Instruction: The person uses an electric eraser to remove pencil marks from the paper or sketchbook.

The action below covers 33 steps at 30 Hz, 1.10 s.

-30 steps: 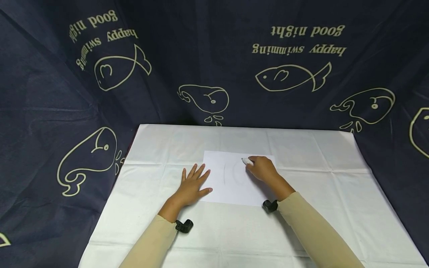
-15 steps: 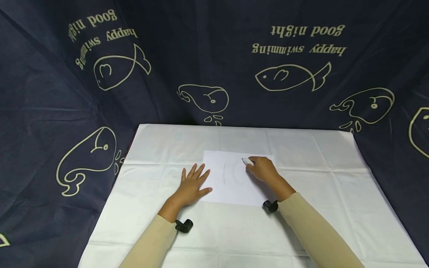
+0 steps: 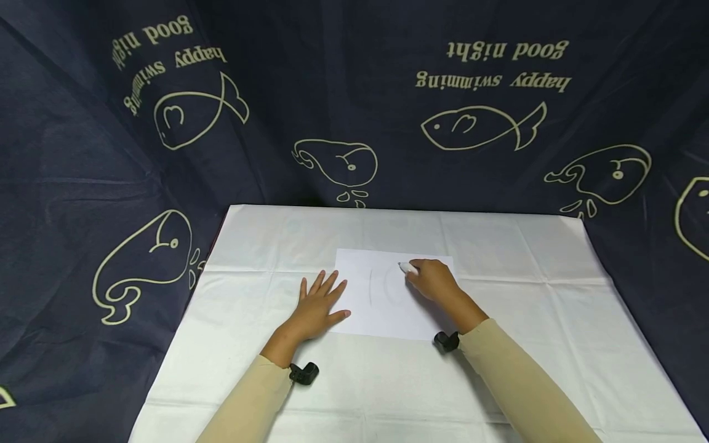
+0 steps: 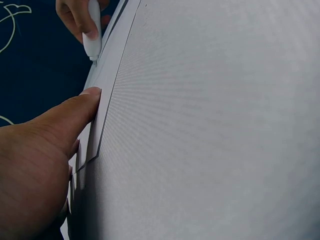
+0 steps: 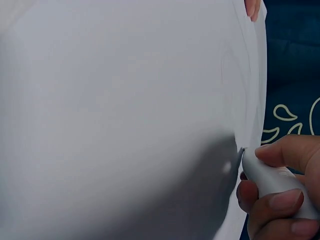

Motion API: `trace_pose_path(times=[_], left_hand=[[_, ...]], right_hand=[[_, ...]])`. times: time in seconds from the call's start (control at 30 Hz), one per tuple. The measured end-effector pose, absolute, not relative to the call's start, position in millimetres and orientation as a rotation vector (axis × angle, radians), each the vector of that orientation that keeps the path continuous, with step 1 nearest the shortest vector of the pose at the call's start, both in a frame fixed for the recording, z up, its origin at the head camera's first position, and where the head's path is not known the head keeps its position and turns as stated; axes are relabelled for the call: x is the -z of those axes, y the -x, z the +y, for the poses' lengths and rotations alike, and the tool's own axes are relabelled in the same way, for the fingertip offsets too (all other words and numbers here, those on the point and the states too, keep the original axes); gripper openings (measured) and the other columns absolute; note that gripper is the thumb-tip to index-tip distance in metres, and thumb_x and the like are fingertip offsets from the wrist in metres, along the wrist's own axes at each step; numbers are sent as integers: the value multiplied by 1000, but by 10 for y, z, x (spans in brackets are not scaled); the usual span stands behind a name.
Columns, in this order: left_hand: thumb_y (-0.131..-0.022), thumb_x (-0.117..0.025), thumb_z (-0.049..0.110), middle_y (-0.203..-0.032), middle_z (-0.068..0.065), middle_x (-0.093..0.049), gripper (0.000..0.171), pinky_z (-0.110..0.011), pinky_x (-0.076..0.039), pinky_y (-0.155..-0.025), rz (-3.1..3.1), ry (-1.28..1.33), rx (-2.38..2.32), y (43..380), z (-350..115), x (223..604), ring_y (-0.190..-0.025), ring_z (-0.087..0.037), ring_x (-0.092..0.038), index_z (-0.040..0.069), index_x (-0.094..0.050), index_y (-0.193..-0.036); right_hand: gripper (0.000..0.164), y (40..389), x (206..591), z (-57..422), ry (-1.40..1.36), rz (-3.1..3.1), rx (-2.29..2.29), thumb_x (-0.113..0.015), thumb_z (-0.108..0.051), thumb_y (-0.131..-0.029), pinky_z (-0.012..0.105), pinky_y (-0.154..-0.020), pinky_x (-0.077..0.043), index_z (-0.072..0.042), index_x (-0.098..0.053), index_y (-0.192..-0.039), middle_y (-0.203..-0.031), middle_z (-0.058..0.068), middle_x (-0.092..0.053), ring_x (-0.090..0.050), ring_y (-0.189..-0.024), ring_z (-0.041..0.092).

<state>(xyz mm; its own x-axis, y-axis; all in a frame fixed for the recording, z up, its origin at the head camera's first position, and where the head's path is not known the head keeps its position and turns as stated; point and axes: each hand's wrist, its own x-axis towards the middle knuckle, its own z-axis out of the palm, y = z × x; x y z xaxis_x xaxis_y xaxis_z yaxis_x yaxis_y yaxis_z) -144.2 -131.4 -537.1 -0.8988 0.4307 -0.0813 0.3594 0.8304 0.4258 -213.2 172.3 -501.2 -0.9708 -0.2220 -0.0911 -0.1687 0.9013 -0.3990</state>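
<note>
Your right hand point(image 3: 436, 283) grips the white pen point(image 5: 267, 177), probably light and stiff, best held near the tip point(image 4: 94, 61); your left hand point(image 3: 314, 312), fingers wide, rests on paper point(image 3: 390, 295).

White-clothed table point(image 3: 354, 394) with one sheet of paper point(image 3: 354, 323)
A creased white cloth point(image 3: 515, 246) covers the top; the sheet lies flat on it near the middle, bearing faint curved lines point(image 3: 370, 287), and the left hand point(image 3: 311, 312) rests, fingers spread, across the sheet's left edge.
</note>
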Motion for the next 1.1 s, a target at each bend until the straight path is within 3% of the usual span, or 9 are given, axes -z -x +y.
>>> trace_pose_path(times=[0.27,1.1], left_hand=[[-101,-54,54,-172,-6,-11,74,-70,6,-121,2838,-617,-611,1443,-1314,5381,-160,-35,-1,19,-30,-161],[-101,-53,55,-172,-6,-11,74,-71,5,-121,2831,-620,-611,1451,-1326,5394,-160,-35,-1,19,-30,-161]], right_hand=[[43,2121,5007,1719,323,2904,602,-61,-27,-98,54,-99,-52,-4,-66,-134,-126,21,-70,-66,-117,42],[43,2037,4991,1801,301,2919,597,-61,-25,-98,54,-101,-51,-2,-65,-134,-127,22,-70,-65,-119,42]])
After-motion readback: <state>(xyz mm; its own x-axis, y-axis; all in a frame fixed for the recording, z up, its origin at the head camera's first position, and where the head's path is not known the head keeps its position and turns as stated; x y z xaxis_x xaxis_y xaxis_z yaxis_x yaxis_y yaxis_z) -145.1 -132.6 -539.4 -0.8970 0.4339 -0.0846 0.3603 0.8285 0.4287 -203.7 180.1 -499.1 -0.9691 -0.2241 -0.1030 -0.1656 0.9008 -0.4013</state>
